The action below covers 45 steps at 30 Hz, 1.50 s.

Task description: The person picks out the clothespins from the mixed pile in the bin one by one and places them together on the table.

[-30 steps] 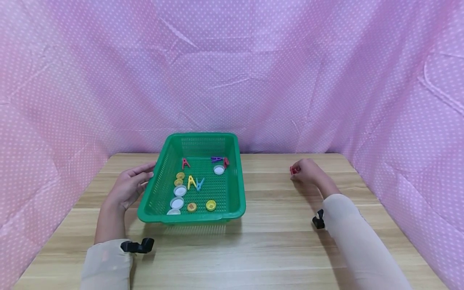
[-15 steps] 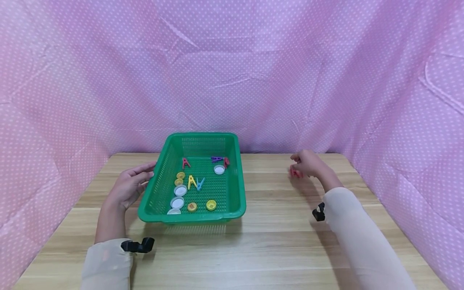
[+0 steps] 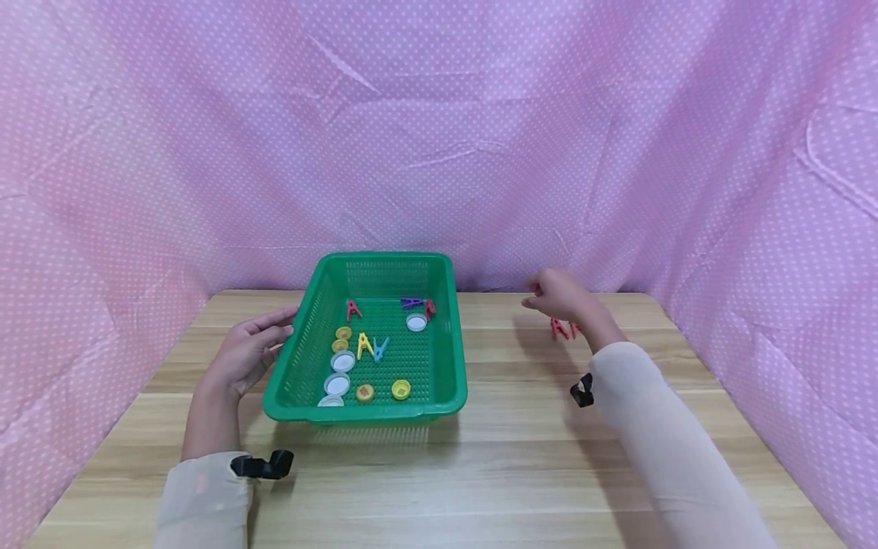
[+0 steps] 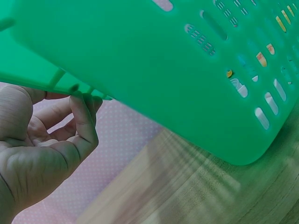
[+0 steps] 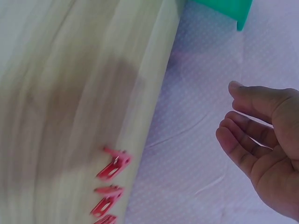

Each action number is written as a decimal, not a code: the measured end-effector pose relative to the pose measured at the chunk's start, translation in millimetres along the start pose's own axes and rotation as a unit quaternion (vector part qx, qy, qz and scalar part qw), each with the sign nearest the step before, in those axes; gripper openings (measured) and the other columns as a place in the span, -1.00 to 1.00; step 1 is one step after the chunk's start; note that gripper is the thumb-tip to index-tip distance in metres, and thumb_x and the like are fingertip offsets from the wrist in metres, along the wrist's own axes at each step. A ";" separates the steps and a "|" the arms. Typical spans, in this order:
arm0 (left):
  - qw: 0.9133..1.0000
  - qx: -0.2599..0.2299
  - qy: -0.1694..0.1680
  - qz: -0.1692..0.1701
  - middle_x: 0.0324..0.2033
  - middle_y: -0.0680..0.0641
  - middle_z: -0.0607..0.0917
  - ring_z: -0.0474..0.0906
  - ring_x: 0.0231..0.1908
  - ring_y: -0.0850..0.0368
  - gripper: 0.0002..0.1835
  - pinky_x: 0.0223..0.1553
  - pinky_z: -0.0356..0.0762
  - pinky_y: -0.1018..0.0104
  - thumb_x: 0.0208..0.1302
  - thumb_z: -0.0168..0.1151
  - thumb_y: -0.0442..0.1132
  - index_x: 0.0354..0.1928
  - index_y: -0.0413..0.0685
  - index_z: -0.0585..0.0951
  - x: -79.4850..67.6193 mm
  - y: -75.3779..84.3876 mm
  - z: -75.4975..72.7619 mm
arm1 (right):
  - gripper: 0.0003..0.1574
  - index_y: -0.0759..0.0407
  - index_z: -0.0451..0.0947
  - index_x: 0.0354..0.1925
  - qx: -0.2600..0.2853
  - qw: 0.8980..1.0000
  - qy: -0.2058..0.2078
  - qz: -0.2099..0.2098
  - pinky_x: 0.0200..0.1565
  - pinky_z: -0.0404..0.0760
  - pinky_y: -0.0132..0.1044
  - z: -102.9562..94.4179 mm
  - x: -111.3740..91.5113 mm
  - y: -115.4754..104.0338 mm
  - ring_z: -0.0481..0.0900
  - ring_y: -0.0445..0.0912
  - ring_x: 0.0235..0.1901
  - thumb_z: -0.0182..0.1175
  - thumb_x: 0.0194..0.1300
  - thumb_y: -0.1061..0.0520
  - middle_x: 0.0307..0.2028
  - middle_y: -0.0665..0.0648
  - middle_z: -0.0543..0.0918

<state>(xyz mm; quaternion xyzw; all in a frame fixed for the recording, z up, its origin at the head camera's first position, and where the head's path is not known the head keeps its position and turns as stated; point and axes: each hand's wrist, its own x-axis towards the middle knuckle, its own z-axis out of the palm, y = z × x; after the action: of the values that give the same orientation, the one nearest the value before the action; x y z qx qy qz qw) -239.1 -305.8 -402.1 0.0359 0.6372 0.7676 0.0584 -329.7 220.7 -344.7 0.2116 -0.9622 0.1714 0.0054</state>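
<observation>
My left hand (image 3: 250, 347) pinches the left rim of a green plastic basket (image 3: 456, 358); in the left wrist view thumb and fingers meet at the rim's edge. Inside lie red, purple, yellow and blue clothespins, among them a yellow clothespin (image 3: 364, 346) beside a blue clothespin (image 3: 380, 349). White round caps (image 3: 343, 361) and yellow caps (image 3: 401, 390) lie there too. My right hand (image 3: 562, 296) is above the table's back right, holding nothing, fingers loosely bent in the right wrist view. Red clothespins (image 5: 114, 165) lie in a row on the table behind it, partly hidden by the wrist in the head view.
The wooden table (image 3: 521, 457) ends at the back against a pink polka-dot cloth (image 3: 439, 137), which also hangs on both sides. A black wrist mount (image 3: 583, 390) sits on the right sleeve, another black mount (image 3: 264, 465) on the left.
My right hand has let go of a red clothespin, risen and moved left, uncovering red clothespins on the table. The left hand and the basket stay put.
</observation>
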 end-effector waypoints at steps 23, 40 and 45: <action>1.000 0.007 0.005 -0.006 0.00 0.17 0.75 0.68 -0.05 0.29 -0.55 -0.03 0.65 0.43 0.48 0.22 -0.34 0.37 -0.12 0.54 -0.3 0.5 -1.9 | -0.77 0.29 0.71 -0.11 -0.029 0.985 0.019 -0.166 -0.08 0.69 -0.05 17.5 33.4 -90.4 0.72 0.02 -0.18 0.32 0.39 0.14 -0.22 0.16 0.77; 1.000 -0.009 -0.005 0.007 -0.02 0.12 0.75 0.69 -0.10 0.29 -0.61 -0.08 0.66 0.44 0.48 0.21 -0.38 0.30 -0.12 0.60 -0.7 1.4 0.5 | -0.57 0.23 0.63 0.21 -0.096 0.973 -0.040 -0.207 0.10 0.64 -0.15 42.3 46.1 -148.2 0.64 0.00 0.02 0.28 0.45 0.09 0.04 0.16 0.69; 1.000 -0.009 -0.005 0.003 -0.02 0.12 0.74 0.68 -0.11 0.28 -0.62 -0.09 0.65 0.43 0.49 0.18 -0.39 0.29 -0.10 0.62 -0.8 0.6 0.7 | -0.53 0.18 0.60 0.25 -0.136 0.962 -0.070 -0.227 0.16 0.61 -0.16 55.1 48.7 -162.3 0.62 0.01 0.09 0.31 0.44 0.07 0.10 0.16 0.67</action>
<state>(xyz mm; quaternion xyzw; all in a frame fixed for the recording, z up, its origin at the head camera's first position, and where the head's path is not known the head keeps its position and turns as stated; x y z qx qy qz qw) -238.3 -305.4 -401.3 0.0411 0.6298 0.7734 0.0597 -304.2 44.4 -339.4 0.4336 -0.9009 0.0178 0.0054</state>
